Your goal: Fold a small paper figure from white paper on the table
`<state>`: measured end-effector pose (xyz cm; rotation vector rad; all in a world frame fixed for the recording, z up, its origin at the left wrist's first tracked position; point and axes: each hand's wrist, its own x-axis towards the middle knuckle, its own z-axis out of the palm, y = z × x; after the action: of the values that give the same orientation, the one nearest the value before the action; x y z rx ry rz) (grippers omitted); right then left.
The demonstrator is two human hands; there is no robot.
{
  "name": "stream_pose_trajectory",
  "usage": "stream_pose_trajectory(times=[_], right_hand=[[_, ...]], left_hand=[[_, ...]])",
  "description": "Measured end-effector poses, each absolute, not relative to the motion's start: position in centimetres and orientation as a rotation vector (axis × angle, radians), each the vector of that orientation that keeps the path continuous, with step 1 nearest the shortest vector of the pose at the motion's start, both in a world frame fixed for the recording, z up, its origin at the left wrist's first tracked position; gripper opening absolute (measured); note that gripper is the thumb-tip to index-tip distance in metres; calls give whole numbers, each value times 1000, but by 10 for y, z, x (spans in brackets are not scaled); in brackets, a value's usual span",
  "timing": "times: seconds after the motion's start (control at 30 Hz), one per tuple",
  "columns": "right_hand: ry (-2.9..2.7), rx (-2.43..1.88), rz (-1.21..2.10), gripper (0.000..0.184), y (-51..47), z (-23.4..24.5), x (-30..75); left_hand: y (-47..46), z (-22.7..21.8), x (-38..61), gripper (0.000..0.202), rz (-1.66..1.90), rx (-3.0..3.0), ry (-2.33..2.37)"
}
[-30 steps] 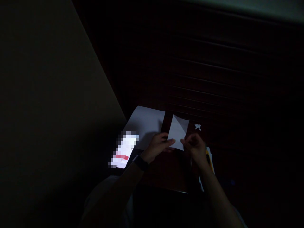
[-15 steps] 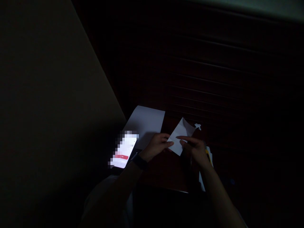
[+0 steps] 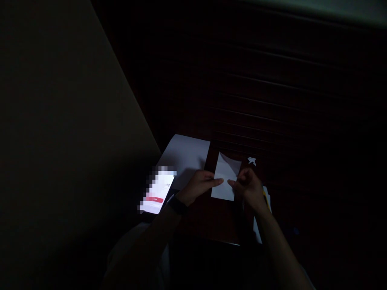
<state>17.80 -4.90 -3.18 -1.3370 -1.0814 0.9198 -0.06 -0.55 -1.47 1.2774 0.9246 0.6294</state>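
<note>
A folded piece of white paper is held up between my two hands over a dark table, its upper flap lifting away at the far right corner. My left hand pinches its left edge, thumb on the near face and fingers behind. On the right edge, my right hand grips the same paper, with its thumb on the face and the fingers curled at the side. A dark band circles my left wrist.
Left of my hands lies a larger white sheet, with a lit phone near it. White paper scraps sit behind my right hand. Something yellow and white sheets show by my right wrist. A wall rises at left.
The folded paper has turned from a slanted to a more upright position and shifted slightly left. My right hand's outstretched fingers have curled in and closed on its right edge.
</note>
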Motion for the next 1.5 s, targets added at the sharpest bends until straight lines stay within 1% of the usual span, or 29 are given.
stream_pose_trajectory(times=[0.07,0.17,0.2,0.33,0.37,0.4,0.5,0.53,0.57,0.67,0.7,0.77,0.83,0.9,1.0,1.07,1.27,1.37,1.5], right_hand=[[-1035,-1315,1016,36,-51,-28,175],[-968,-1298,1215,53,-53,-25,170],[-965,-1299,1272,53,-53,-26,170],[-1034,-1329,1343,33,-53,-31,176],[-1058,-1331,1348,31,-53,-32,178],[-1080,-1327,1354,32,-53,-32,181],[-1115,-1294,1318,46,-54,-29,186],[-1121,-1282,1288,48,-54,-27,187],[-1130,-1273,1254,45,-54,-25,189],[-1228,-1269,1201,26,-56,-20,191],[-1287,-1265,1214,24,-57,-19,192],[-1413,-1253,1234,27,-58,-16,194],[-1504,-1257,1184,32,-58,-15,195],[-1519,-1290,1094,31,-56,-15,195],[-1410,-1368,1055,21,-53,-19,193],[-1269,-1428,1045,18,-51,-21,191],[-889,-1414,1082,22,-52,-27,180],[-723,-1363,1123,27,-51,-30,177],[-695,-1409,1115,27,-50,-28,176]], left_hand=[[-6,-15,0,24,699,1238,914],[-6,-18,1,25,816,1167,913],[-5,-20,2,26,840,1141,913],[-3,-19,-1,29,817,1054,883],[-2,-17,-3,30,798,1042,867],[-2,-16,-5,32,778,1038,853],[0,-14,-9,35,715,1066,834],[0,-14,-10,36,705,1079,834],[0,-14,-10,37,706,1086,837],[0,-16,-10,39,738,1077,851],[0,-16,-10,39,743,1073,853],[0,-17,-10,38,745,1069,845],[0,-18,-10,38,741,1063,817],[-1,-19,-9,38,739,1049,797],[-1,-19,-9,38,725,1018,798],[-1,-20,-8,38,714,1000,783],[-5,-20,-1,35,726,947,709],[-7,-20,3,35,765,927,733],[-10,-16,5,40,768,1008,763]])
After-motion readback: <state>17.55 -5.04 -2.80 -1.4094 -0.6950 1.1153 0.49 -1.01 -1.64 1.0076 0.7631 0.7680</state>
